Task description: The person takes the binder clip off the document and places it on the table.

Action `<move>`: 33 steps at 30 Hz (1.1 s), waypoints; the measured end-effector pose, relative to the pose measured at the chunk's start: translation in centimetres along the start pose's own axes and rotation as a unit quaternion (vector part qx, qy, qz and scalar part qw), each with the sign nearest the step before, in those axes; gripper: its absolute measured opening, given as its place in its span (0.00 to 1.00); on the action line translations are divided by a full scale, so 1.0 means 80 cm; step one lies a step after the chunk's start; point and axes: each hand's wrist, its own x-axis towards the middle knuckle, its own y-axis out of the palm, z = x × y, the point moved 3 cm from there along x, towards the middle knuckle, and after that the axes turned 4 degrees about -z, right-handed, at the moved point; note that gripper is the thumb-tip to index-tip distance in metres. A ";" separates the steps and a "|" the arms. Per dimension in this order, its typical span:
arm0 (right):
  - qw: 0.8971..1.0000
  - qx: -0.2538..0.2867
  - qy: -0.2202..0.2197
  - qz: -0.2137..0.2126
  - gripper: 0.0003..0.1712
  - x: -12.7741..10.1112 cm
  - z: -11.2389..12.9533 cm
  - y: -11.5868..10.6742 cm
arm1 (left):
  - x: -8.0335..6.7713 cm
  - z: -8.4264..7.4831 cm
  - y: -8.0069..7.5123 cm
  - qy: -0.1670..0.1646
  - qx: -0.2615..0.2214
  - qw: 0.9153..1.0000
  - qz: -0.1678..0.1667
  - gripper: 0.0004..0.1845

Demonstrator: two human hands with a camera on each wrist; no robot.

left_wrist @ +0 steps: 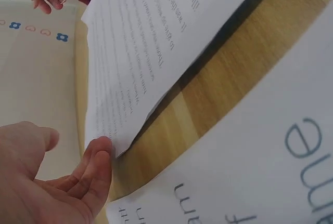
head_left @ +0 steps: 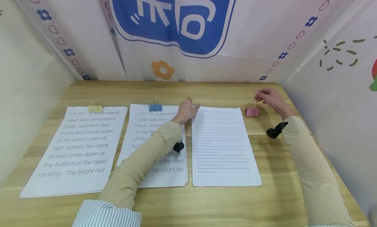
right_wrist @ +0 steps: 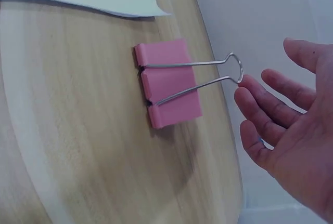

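Observation:
A pink binder clip [right_wrist: 169, 83] lies on the wooden table at the right, its wire handle up toward my right hand [head_left: 271, 99]. In the right wrist view the fingertips [right_wrist: 244, 86] meet the end of the handle, with the thumb held apart. My left hand [head_left: 187, 111] is at the upper left corner of the small-print paper stack [head_left: 221, 148]. Seen from the left wrist, its fingertips [left_wrist: 101, 146] touch that corner, while the thumb stands away from the paper. No clip sits on this stack.
Left of it lies a large-print stack [head_left: 176, 178] with a blue binder clip [head_left: 155, 107] on its top edge, partly under my left forearm. Farther left, another stack [head_left: 85, 145] carries a yellow binder clip [head_left: 95, 108]. A printed cloth [head_left: 141, 65] hangs behind the table.

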 end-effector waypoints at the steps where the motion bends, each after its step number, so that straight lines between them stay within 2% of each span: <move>1: 1.000 -0.002 -0.002 -0.001 0.36 0.001 0.003 0.001 | -0.001 0.001 -0.003 0.002 -0.007 1.000 -0.002 0.30; 7: 1.000 -0.008 -0.009 0.011 0.39 0.007 0.025 0.011 | -0.008 0.015 -0.040 -0.007 -0.030 0.999 -0.016 0.33; 11: 0.999 -0.011 -0.022 0.022 0.39 0.011 0.044 0.021 | -0.014 0.033 -0.072 -0.032 -0.049 0.998 -0.028 0.34; 15: 0.999 -0.015 -0.034 0.034 0.38 0.015 0.064 0.033 | -0.023 0.056 -0.103 -0.050 -0.057 0.996 -0.057 0.35; 23: 0.996 -0.012 -0.074 0.057 0.32 0.024 0.112 0.071 | -0.045 0.113 -0.161 -0.068 -0.018 0.991 -0.118 0.33; 28: 0.993 -0.015 -0.093 0.073 0.32 0.031 0.145 0.100 | -0.056 0.147 -0.188 -0.088 -0.006 0.987 -0.136 0.33; 33: 0.990 -0.010 -0.101 0.096 0.33 0.034 0.168 0.126 | -0.076 0.174 -0.209 -0.122 0.022 0.982 -0.145 0.29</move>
